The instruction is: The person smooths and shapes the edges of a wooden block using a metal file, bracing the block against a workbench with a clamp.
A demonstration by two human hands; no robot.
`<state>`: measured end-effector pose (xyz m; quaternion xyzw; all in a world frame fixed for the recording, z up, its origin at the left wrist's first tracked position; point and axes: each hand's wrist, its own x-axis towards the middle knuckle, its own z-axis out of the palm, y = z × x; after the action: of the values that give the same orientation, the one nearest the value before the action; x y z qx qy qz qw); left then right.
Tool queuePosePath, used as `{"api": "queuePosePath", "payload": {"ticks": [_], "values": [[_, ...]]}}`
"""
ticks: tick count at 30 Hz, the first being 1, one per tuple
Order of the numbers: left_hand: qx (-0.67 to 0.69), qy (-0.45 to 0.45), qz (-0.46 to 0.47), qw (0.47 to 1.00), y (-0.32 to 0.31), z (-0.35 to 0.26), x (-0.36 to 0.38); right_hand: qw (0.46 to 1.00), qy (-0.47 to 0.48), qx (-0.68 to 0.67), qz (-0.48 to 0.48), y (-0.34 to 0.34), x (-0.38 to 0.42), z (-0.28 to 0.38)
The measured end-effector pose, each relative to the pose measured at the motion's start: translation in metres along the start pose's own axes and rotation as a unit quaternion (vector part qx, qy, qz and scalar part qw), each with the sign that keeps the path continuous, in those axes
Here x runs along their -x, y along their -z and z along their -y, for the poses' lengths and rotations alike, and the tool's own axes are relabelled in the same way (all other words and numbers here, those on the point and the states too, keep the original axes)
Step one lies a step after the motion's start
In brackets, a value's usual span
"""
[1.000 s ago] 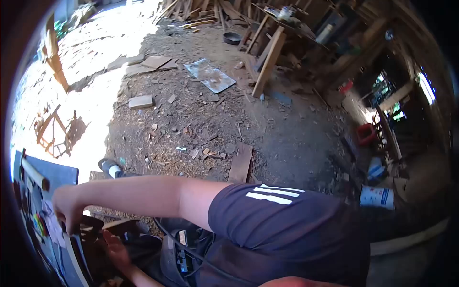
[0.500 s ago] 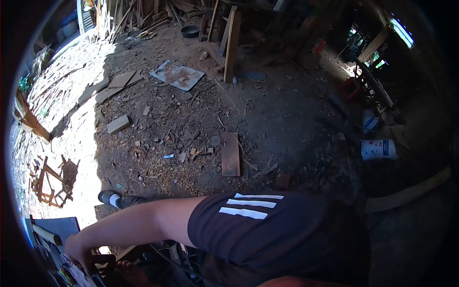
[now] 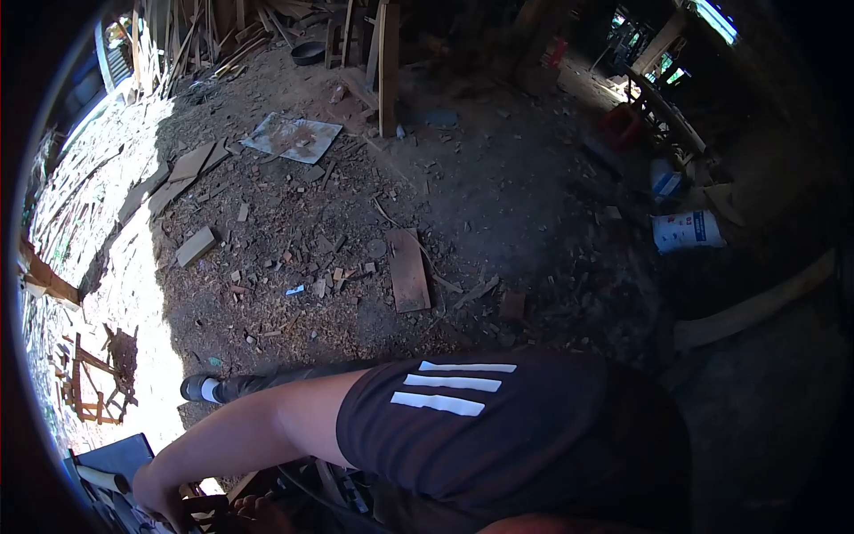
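My right arm stretches from the dark striped sleeve to the lower left. At its end, my right hand point(image 3: 158, 500) reaches down beside a dark panel point(image 3: 123, 458) and a pale rolled or rounded piece point(image 3: 102, 479); its fingers are mostly hidden at the frame's bottom. Just right of it, my left hand point(image 3: 261, 513) is in deep shadow, its fingers curled near a dark object point(image 3: 206, 505) that I cannot make out. A dark cable point(image 3: 311, 489) curves below my arm.
My outstretched leg ends in a dark shoe point(image 3: 194, 388). A reddish board point(image 3: 409, 271), wood scraps and a dusty sheet point(image 3: 292, 138) lie on the ground. An upright plank point(image 3: 388, 71) stands beyond. At right are a white sack point(image 3: 688, 231) and a red crate point(image 3: 621, 126).
The ground and objects have shifted left and mostly upward in view. My right hand sits slightly lower and further right in the frame, and more of my leg shows.
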<state>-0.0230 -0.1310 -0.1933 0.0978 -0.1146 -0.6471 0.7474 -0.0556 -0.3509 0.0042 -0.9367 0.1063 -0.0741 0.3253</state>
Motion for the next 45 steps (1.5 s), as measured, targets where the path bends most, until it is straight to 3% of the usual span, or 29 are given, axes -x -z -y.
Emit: {"api": "queuePosePath", "payload": {"ticks": [13, 16, 17, 18, 20, 21, 24, 25, 26, 27, 28, 29, 31, 34, 35, 41, 44, 45], "values": [[-0.023, -0.029, -0.018, 0.999, -0.006, -0.016, 0.009, 1.0, -0.006, 0.006, -0.001, -0.004, 0.0, 0.003], [0.0, -0.003, -0.002, 1.0, -0.003, -0.029, 0.005, 0.999, 0.01, -0.004, -0.044, -0.005, 0.008, 0.005], [0.033, 0.041, 0.048, 0.997, -0.007, -0.029, 0.001, 0.999, -0.009, 0.017, -0.041, -0.003, 0.012, 0.01], [0.023, 0.054, 0.039, 0.998, 0.012, -0.035, 0.001, 0.998, 0.011, -0.003, -0.065, -0.001, 0.022, 0.012], [0.061, 0.058, -0.052, 0.995, -0.01, -0.025, 0.0, 0.996, 0.014, -0.045, -0.073, 0.001, 0.031, 0.013], [0.053, 0.058, -0.028, 0.996, -0.014, -0.019, -0.001, 0.993, 0.038, -0.059, -0.097, 0.0, 0.032, 0.012], [0.089, 0.105, -0.107, 0.985, -0.021, -0.012, 0.002, 0.993, 0.06, -0.057, -0.088, 0.01, 0.044, 0.016], [0.014, 0.084, -0.186, 0.979, -0.023, -0.009, 0.004, 0.99, 0.08, -0.055, -0.1, 0.012, 0.046, 0.017], [0.044, 0.113, -0.109, 0.987, -0.005, -0.013, 0.009, 0.988, 0.094, -0.058, -0.11, 0.013, 0.048, 0.018], [0.083, 0.069, -0.065, 0.992, 0.009, -0.022, 0.022, 0.99, 0.091, -0.089, -0.058, 0.014, 0.042, 0.014], [0.13, 0.069, 0.006, 0.989, 0.016, -0.015, 0.013, 0.992, 0.091, -0.039, -0.08, 0.012, 0.037, 0.011], [0.117, 0.035, -0.044, 0.991, 0.013, -0.016, 0.017, 0.98, -0.024, -0.197, -0.034, 0.025, 0.055, 0.037], [0.1, -0.02, -0.139, 0.985, -0.004, -0.017, 0.018, 0.985, -0.024, -0.167, -0.04, 0.026, 0.055, 0.04], [0.043, -0.009, -0.177, 0.983, -0.025, -0.016, 0.012, 0.981, -0.028, -0.188, -0.029, 0.025, 0.055, 0.04], [0.049, 0.005, -0.114, 0.992, -0.014, -0.015, 0.011, 0.977, -0.033, -0.208, -0.023, 0.025, 0.055, 0.041], [-0.144, -0.046, -0.18, 0.972, -0.008, -0.014, -0.01, 0.99, -0.027, -0.136, -0.015, 0.03, 0.056, 0.047], [-0.345, -0.176, -0.297, 0.873, -0.018, -0.004, -0.02, 0.988, -0.027, -0.152, -0.005, 0.032, 0.054, 0.042], [-0.346, -0.161, -0.316, 0.868, -0.015, -0.008, -0.021, 0.99, -0.059, -0.131, 0.001, 0.033, 0.053, 0.046]]}}
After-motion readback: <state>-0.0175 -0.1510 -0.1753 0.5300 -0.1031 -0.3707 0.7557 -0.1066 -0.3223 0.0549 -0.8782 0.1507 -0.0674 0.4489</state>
